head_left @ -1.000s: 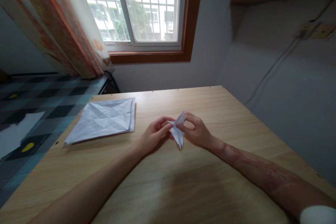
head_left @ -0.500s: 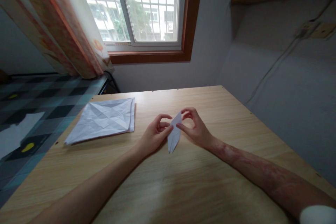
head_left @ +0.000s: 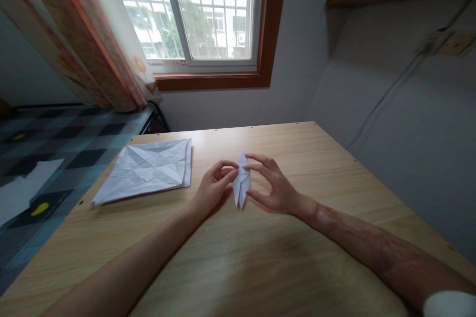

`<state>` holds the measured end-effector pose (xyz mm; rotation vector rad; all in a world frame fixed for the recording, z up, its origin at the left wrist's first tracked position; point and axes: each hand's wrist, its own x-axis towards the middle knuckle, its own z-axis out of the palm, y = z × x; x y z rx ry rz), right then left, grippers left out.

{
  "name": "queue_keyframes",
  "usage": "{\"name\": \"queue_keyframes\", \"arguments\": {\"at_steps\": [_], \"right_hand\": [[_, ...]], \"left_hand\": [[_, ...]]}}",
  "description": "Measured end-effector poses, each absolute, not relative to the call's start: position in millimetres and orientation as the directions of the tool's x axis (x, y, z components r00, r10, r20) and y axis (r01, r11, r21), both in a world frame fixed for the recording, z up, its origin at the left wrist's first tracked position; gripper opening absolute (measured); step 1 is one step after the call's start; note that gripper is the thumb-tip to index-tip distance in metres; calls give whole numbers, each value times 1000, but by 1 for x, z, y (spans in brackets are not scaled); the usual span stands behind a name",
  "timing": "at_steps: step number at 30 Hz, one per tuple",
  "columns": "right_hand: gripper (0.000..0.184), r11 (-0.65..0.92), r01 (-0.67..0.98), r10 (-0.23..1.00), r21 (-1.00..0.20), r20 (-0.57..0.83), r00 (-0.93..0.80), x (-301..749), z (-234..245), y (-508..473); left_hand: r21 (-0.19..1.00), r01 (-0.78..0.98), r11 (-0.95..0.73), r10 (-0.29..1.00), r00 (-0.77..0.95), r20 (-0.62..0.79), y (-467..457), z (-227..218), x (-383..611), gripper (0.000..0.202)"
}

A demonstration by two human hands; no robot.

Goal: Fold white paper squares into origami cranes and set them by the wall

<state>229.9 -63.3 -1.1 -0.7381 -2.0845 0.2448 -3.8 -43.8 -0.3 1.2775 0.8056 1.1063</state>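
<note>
Folded paper (head_left: 241,183) is sitting between the left hand (head_left: 215,181) and the right hand (head_left: 275,183), at the table's (head_left: 230,267) middle. Left of them, paper sheets (head_left: 148,166) are lying on the table. Beyond its left edge a bed (head_left: 74,126) is standing, with loose paper (head_left: 29,185) lying on it. Behind, a window (head_left: 219,15) is facing the table.

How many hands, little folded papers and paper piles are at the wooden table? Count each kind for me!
Bare hands: 2 (left hand, right hand)
Small, pointed, folded white paper: 1
Flat pile of creased white paper sheets: 1
Total: 4
</note>
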Motion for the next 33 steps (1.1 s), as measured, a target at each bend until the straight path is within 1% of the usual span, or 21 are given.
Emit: {"name": "queue_keyframes", "arguments": {"at_steps": [4,6,8,10,12,14,15,16,18,20,23,26,28,30,33], "right_hand": [[71,810,386,582,-441,685,-439,229,-1,-63],[70,806,385,587,-449,690,-423,227,-2,-63],[61,802,379,591,-462,704,-394,226,-4,-61],[47,791,366,605,-490,713,-354,225,-5,-60],[31,767,352,636,-537,709,-304,225,-7,-58],[15,728,350,679,-590,690,-249,226,-10,-55],[10,707,352,701,-614,676,-228,227,-11,-54],[9,686,352,721,-637,658,-216,228,-12,-54],[15,646,340,761,-683,611,-217,229,-14,-53],[19,601,313,799,-735,553,-237,230,-16,-52],[24,510,222,851,-831,452,-267,228,-18,-52],[29,363,67,889,-929,324,-322,227,-18,-52],[34,291,-5,891,-957,273,-364,227,-19,-52],[36,298,-35,880,-954,288,-377,228,-19,-52],[41,358,-95,869,-929,369,-329,229,-18,-50]], "left_hand": [[979,-198,-56,947,300,115,-46,2,-4,43],[978,-203,-54,941,317,118,-47,4,-4,43],[977,-203,-58,928,349,128,-48,6,-5,42],[976,-208,-68,905,399,148,-49,7,-6,44],[976,-204,-73,871,464,162,-49,8,-7,50],[983,-160,-94,853,496,162,-50,7,-6,57],[986,-121,-117,858,487,161,-50,6,-6,57],[987,-73,-145,870,467,162,-50,4,-5,54],[979,19,-205,893,412,179,-51,2,-4,41],[966,69,-250,903,377,207,-51,2,-3,31],[956,79,-283,898,371,235,-51,4,-2,32],[961,94,-259,893,403,201,-51,7,-2,35],[967,101,-233,888,428,170,-51,7,-2,38],[970,99,-223,884,439,158,-49,5,-3,41],[966,122,-226,896,414,157,-47,0,-5,46]]}}
